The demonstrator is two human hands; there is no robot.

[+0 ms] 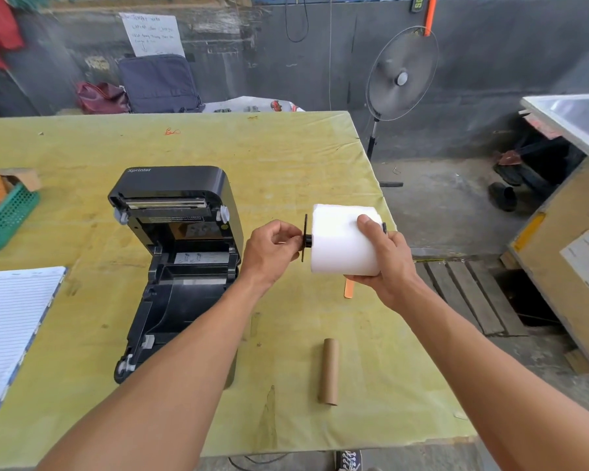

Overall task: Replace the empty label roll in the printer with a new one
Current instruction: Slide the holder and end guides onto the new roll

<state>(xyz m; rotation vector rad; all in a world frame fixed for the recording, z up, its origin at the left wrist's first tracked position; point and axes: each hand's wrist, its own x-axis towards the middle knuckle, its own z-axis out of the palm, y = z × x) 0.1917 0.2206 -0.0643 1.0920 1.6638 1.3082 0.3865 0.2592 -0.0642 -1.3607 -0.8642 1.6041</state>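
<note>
A black label printer stands on the yellow table with its lid swung open and its roll bay bare. To its right, above the table, my right hand grips a full white label roll held sideways. A black spindle runs through the roll's core. My left hand pinches the spindle's black end disc at the roll's left side. The empty brown cardboard core lies on the table near the front edge, right of the printer.
A lined notepad lies at the left front, and a green basket sits at the left edge. An orange strip rests under my right hand. Beyond the table's right edge are a wooden pallet, a crate and a standing fan.
</note>
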